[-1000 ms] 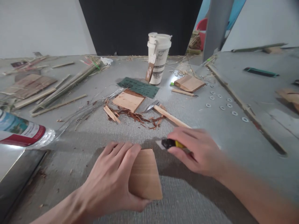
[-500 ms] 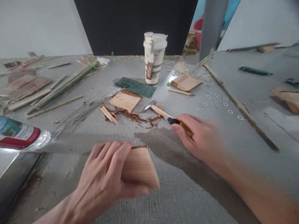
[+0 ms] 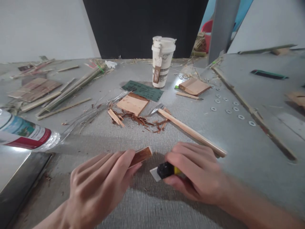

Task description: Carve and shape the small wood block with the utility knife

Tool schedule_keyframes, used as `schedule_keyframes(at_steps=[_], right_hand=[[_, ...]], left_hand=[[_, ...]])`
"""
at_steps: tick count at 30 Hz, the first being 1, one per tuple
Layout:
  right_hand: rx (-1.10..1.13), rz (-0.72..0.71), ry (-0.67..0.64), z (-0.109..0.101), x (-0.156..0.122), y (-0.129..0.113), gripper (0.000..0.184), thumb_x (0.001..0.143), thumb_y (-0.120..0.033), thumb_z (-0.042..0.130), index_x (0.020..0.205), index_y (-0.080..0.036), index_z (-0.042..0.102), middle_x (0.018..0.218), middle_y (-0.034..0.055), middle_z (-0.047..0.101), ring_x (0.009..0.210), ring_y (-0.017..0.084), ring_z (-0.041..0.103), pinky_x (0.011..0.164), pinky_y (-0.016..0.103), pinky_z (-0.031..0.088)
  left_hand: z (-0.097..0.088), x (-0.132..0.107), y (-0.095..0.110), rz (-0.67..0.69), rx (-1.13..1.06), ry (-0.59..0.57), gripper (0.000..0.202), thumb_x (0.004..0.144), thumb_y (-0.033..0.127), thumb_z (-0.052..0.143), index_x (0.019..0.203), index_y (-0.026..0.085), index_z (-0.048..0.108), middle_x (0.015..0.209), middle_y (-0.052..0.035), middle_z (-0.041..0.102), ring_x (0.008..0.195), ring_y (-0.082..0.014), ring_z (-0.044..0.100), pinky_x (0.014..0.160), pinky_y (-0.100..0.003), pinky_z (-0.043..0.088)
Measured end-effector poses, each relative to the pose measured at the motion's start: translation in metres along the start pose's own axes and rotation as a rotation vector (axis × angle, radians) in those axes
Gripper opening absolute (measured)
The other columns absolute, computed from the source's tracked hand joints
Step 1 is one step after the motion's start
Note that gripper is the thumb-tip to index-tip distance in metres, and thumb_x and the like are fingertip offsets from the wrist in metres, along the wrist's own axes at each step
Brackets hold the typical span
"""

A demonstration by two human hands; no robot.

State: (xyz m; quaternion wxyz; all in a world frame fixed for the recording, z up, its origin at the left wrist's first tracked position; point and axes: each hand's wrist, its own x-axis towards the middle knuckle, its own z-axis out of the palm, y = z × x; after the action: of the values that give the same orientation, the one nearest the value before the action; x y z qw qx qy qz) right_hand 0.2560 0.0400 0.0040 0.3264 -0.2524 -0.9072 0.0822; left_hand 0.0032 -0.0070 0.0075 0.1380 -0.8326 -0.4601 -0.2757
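Note:
Gripped in my left hand (image 3: 100, 181) is a small wooden block (image 3: 141, 156), its brown bark-like edge turned up and most of it hidden by the fingers. My right hand (image 3: 195, 171) is closed around a black and yellow utility knife (image 3: 166, 170). Its short blade points left, a small gap away from the block. Beyond the right hand lies a hammer (image 3: 190, 128) with a pale wooden handle. Brown bark shavings (image 3: 140, 120) are scattered near a flat wooden piece (image 3: 133, 104).
A white lidded cup (image 3: 163, 63) stands at the back beside green sandpaper (image 3: 143, 90). Several metal washers (image 3: 228, 111) lie right, near another wooden block (image 3: 194, 86). A plastic bottle (image 3: 28, 132) lies left above a dark-edged panel (image 3: 26, 187). Bamboo strips (image 3: 71, 90) lie behind it.
My right hand has come down and nearer with the knife, uncovering the hammer handle. The left hand has turned the block so its bark edge shows. The view has shifted slightly left.

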Motion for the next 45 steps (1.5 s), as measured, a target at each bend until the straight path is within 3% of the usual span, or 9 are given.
schedule_keyframes(at_steps=[4, 9, 19, 28, 32, 34, 36, 40, 45], right_hand=[[0.002, 0.032, -0.002, 0.001, 0.001, 0.0, 0.034, 0.105, -0.046, 0.046, 0.092, -0.017, 0.057, 0.075, 0.0012, 0.056, 0.067, 0.015, 0.049, 0.058, 0.03, 0.038], [-0.022, 0.084, -0.024, -0.001, 0.0, 0.001, 0.033, 0.106, -0.045, 0.043, 0.094, -0.018, 0.058, 0.077, 0.002, 0.06, 0.067, 0.015, 0.052, 0.058, 0.029, 0.037], [0.001, 0.079, -0.016, 0.002, -0.001, 0.003, 0.032, 0.105, -0.044, 0.047, 0.091, -0.017, 0.057, 0.075, -0.0002, 0.055, 0.064, 0.013, 0.046, 0.056, 0.03, 0.031], [-0.07, 0.113, -0.01, 0.003, -0.002, -0.001, 0.031, 0.104, -0.044, 0.049, 0.091, -0.018, 0.058, 0.075, -0.0003, 0.058, 0.065, 0.013, 0.05, 0.057, 0.03, 0.033], [-0.146, 0.301, -0.007, 0.001, -0.002, 0.017, 0.022, 0.105, -0.037, 0.049, 0.098, -0.019, 0.06, 0.082, 0.0004, 0.064, 0.067, 0.012, 0.055, 0.059, 0.029, 0.035], [-0.203, 0.431, 0.035, -0.001, -0.002, 0.028, 0.023, 0.105, -0.037, 0.048, 0.094, -0.02, 0.058, 0.077, -0.0001, 0.062, 0.062, 0.012, 0.052, 0.057, 0.029, 0.034], [-0.214, 0.468, 0.067, -0.004, -0.003, 0.034, 0.025, 0.105, -0.037, 0.048, 0.089, -0.021, 0.057, 0.071, -0.0008, 0.059, 0.058, 0.013, 0.049, 0.055, 0.029, 0.032], [-0.08, 0.28, -0.006, -0.004, -0.002, 0.026, 0.018, 0.104, -0.034, 0.05, 0.098, -0.02, 0.058, 0.078, 0.0007, 0.062, 0.066, 0.013, 0.053, 0.06, 0.027, 0.037], [0.009, 0.058, -0.071, 0.0, -0.001, 0.012, 0.029, 0.105, -0.044, 0.047, 0.094, -0.019, 0.058, 0.076, 0.0004, 0.059, 0.064, 0.013, 0.051, 0.059, 0.028, 0.034]], left_hand=[[0.0, -0.003, 0.004, 0.026, -0.032, -0.041, 0.018, 0.095, 0.013, 0.063, 0.113, 0.014, 0.064, 0.088, -0.003, 0.08, 0.066, -0.0164, 0.074, 0.058, -0.03, 0.054], [-0.002, -0.003, 0.006, 0.01, -0.054, -0.058, 0.019, 0.095, 0.02, 0.066, 0.113, 0.016, 0.064, 0.086, -0.0018, 0.08, 0.064, -0.0167, 0.073, 0.056, -0.031, 0.054], [-0.001, -0.004, 0.005, 0.003, -0.065, -0.04, 0.021, 0.094, 0.017, 0.068, 0.114, 0.013, 0.064, 0.09, -0.0045, 0.081, 0.07, -0.0174, 0.075, 0.058, -0.031, 0.054], [-0.002, -0.002, 0.006, -0.034, -0.03, -0.069, 0.014, 0.097, 0.022, 0.065, 0.11, 0.017, 0.065, 0.084, -0.0002, 0.08, 0.061, -0.0143, 0.071, 0.056, -0.031, 0.052], [-0.003, -0.002, 0.008, -0.002, -0.036, -0.034, 0.015, 0.095, 0.019, 0.068, 0.109, 0.016, 0.066, 0.081, 0.0003, 0.079, 0.058, -0.0136, 0.07, 0.056, -0.031, 0.052], [-0.003, -0.002, 0.008, 0.011, -0.043, -0.029, 0.014, 0.094, 0.016, 0.068, 0.108, 0.016, 0.066, 0.079, 0.0007, 0.079, 0.057, -0.0134, 0.069, 0.055, -0.031, 0.052], [-0.004, -0.001, 0.009, -0.009, -0.036, -0.037, 0.01, 0.095, 0.017, 0.066, 0.105, 0.016, 0.066, 0.077, 0.0005, 0.078, 0.054, -0.0139, 0.069, 0.052, -0.031, 0.05], [-0.004, 0.001, 0.01, -0.041, -0.033, -0.051, 0.011, 0.097, 0.022, 0.064, 0.107, 0.016, 0.066, 0.077, 0.0005, 0.077, 0.053, -0.015, 0.069, 0.051, -0.032, 0.05], [-0.004, 0.003, 0.011, -0.064, -0.051, -0.077, 0.008, 0.098, 0.024, 0.061, 0.105, 0.02, 0.064, 0.075, 0.002, 0.076, 0.053, -0.0151, 0.068, 0.049, -0.031, 0.048]])
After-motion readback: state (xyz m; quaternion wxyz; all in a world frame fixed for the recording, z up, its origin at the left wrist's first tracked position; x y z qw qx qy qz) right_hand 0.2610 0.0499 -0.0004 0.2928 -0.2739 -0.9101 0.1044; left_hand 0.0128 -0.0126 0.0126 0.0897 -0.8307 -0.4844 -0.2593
